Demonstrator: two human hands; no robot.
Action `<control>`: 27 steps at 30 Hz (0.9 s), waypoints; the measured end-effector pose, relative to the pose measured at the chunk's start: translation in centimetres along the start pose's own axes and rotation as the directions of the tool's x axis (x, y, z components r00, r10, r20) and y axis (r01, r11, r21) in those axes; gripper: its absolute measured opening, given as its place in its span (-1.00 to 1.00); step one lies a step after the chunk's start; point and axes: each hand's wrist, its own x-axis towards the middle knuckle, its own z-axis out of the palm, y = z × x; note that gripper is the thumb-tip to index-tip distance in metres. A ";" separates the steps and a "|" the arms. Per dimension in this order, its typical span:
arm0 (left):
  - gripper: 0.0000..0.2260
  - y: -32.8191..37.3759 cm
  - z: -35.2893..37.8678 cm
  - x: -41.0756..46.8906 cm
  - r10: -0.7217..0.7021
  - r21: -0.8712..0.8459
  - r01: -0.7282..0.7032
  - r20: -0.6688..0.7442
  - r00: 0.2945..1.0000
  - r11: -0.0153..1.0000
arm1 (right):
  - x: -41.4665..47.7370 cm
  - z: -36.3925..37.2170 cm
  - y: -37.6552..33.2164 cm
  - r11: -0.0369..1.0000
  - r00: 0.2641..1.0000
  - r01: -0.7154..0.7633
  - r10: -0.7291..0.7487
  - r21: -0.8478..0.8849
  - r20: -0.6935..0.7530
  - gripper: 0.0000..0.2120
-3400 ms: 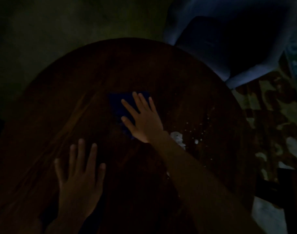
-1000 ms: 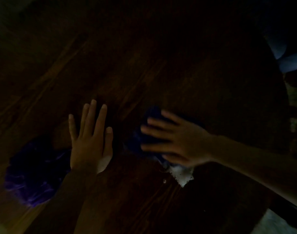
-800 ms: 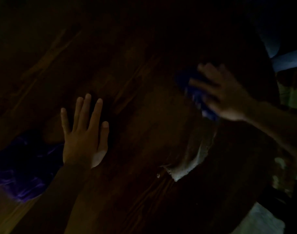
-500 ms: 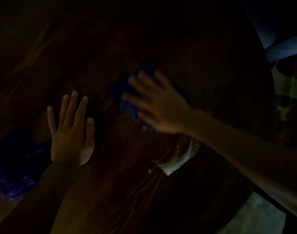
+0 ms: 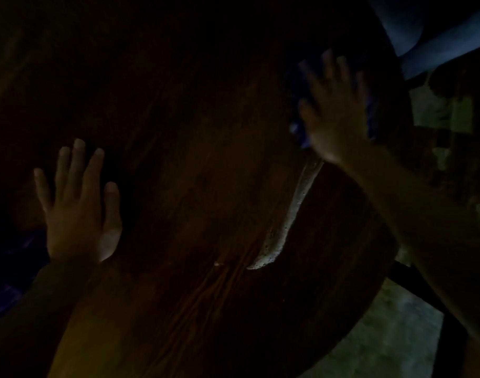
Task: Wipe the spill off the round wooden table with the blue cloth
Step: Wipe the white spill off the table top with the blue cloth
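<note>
The scene is very dark. My right hand (image 5: pixel 335 113) presses flat, fingers spread, on the blue cloth (image 5: pixel 297 129) near the far right edge of the round wooden table (image 5: pixel 195 186). Only the cloth's edges show around the hand. A thin pale streak of spill (image 5: pixel 290 214) runs from below that hand down towards me, ending in a small blob. My left hand (image 5: pixel 78 208) lies flat on the tabletop at the left with fingers apart, holding nothing.
A bluish chair (image 5: pixel 437 36) stands beyond the table's far right edge. Patterned floor (image 5: pixel 451 110) shows at the right and pale floor at the lower right. Something purple-blue (image 5: pixel 4 301) lies at the table's left edge, partly hidden by my left arm.
My right hand has swept the cloth from the table's middle out to the far right, smearing the white spill into a long thin streak. The left hand stays flat in place.
</note>
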 end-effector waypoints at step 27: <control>-0.44 -1.1 1.4 0.2 -0.028 -0.117 0.028 0.003 1.000 0.993 | -14.7 2.6 0.8 0.852 0.845 0.524 -0.516 -0.026 0.138 -0.31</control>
